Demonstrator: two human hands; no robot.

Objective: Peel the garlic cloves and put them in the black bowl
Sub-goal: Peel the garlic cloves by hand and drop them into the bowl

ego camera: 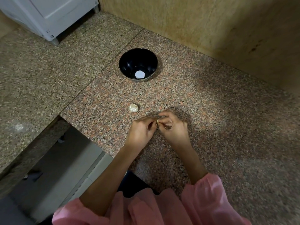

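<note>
While both hands pinch one small pale garlic clove (157, 121) between their fingertips, one glossy black round bowl (129, 62) stands apart.

The left hand (141, 129) and right hand (174, 127) meet above the speckled pink-grey granite tabletop (211, 119), each grip closed on the same clove. One white papery garlic piece (134, 108) lies between hands and bowl, nearer the hands. The bowl sits toward the far edge, with one white round patch (140, 74) at its bottom.

Black bowl (128, 65) upright; garlic head (134, 108) nearer; 1 clove (157, 121) pinched between fingers (163, 122).
</note>
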